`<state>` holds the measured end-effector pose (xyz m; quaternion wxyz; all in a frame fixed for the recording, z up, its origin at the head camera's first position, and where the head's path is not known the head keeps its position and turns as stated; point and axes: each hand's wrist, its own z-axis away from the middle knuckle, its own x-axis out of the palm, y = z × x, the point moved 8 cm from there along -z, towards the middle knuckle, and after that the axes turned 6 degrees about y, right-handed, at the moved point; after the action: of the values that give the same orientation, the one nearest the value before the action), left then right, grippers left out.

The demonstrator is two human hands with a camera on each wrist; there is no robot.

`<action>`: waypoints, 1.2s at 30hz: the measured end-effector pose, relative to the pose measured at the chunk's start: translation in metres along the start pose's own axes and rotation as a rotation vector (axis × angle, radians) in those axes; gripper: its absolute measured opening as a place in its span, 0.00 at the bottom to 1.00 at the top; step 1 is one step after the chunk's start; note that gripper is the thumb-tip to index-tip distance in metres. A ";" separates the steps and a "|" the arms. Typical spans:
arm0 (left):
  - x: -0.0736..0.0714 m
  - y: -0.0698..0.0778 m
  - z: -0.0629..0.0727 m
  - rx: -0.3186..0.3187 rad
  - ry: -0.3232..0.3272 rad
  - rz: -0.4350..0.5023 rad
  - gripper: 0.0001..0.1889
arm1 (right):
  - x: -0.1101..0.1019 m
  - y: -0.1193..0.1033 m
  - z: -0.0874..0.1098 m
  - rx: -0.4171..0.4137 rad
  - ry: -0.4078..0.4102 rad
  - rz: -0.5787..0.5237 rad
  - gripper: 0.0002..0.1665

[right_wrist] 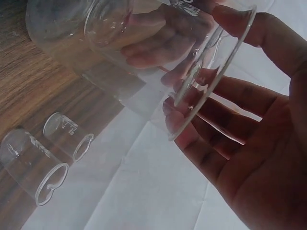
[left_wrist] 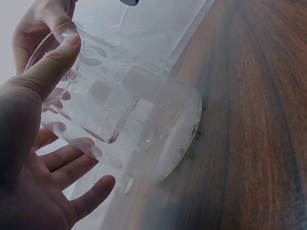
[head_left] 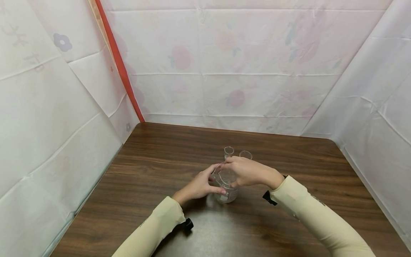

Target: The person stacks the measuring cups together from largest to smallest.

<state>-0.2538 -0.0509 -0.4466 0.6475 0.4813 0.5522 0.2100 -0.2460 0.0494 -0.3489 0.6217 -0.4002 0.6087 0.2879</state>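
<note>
A large clear glass beaker (head_left: 229, 197) with white printed markings stands on the table in front of me. My left hand (head_left: 199, 184) grips its side near the rim, thumb on the near side and fingers spread round the left. Nested inside is a smaller glass beaker (left_wrist: 112, 122), whose base hangs above the large one's bottom in the left wrist view. From above, my right hand (head_left: 249, 172) holds the smaller beaker near its rim, thumb and fingers on opposite sides at the large beaker's mouth. Glass reflections partly mask the right fingertips.
Just behind the hands stand two smaller glass beakers, a narrow one (head_left: 228, 151) and a wider one (head_left: 246, 155) to its right, partly hidden by my right hand. The dark wood table (head_left: 154, 157) meets white curtains (head_left: 257, 64) at the back and sides.
</note>
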 end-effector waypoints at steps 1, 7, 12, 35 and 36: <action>0.000 0.000 0.000 -0.001 -0.002 0.003 0.49 | 0.000 0.000 0.000 -0.002 -0.004 -0.002 0.32; 0.000 0.000 0.001 -0.002 -0.004 0.013 0.49 | 0.001 -0.002 -0.002 -0.018 -0.034 -0.010 0.31; 0.000 0.000 0.001 0.002 -0.001 0.010 0.48 | 0.003 -0.003 -0.005 -0.021 -0.068 -0.027 0.31; 0.001 0.000 0.001 0.021 -0.008 0.006 0.49 | 0.020 -0.010 -0.012 -0.048 -0.132 0.051 0.29; 0.001 0.000 0.001 0.020 -0.007 0.005 0.49 | 0.020 -0.010 -0.012 -0.051 -0.129 0.055 0.28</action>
<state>-0.2526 -0.0510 -0.4473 0.6440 0.4898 0.5509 0.2045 -0.2419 0.0312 -0.3667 0.6410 -0.3796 0.5706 0.3455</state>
